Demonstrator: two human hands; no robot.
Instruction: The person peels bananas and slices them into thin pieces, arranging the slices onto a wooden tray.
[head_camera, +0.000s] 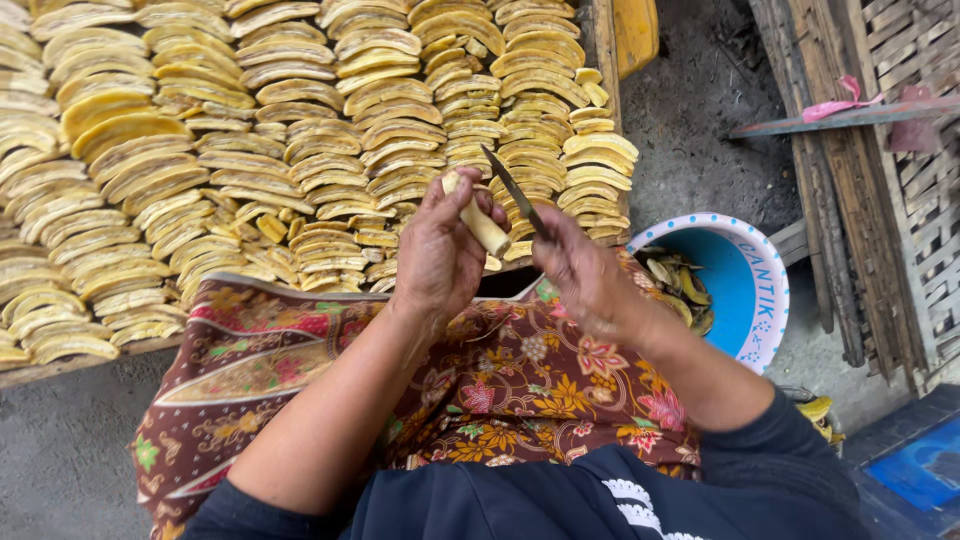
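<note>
Dark sleeves (600, 500) and a floral batik cloth (500, 380) across the lap sit closest to the lens, and both forearms rise from them toward the work. Left hand (440, 250) is closed around a peeled banana (478, 222), whose pale length runs from upper left to lower right, its free end poking out past the fingers toward the other hand. Right hand (590, 275) is clenched on the handle of a small knife (515, 192) — the handle itself is hidden in the fist. Its dark blade slants up and to the left, so the tip stands just above and to the right of the banana's free end, near it but apart. Blade and fruit lie nearly parallel, the right hand being the nearer of the two to the exposed end.

Beyond the hands, rows of sliced bananas (300, 120) overlap on a wooden tray (602, 60). To the right, on the ground, a round basin (745, 290) — blue inside, white rim with blue lettering and dots — holds dark peelings (680, 285). A pink strip (840, 102) lies on stacked bamboo slats (900, 200).
</note>
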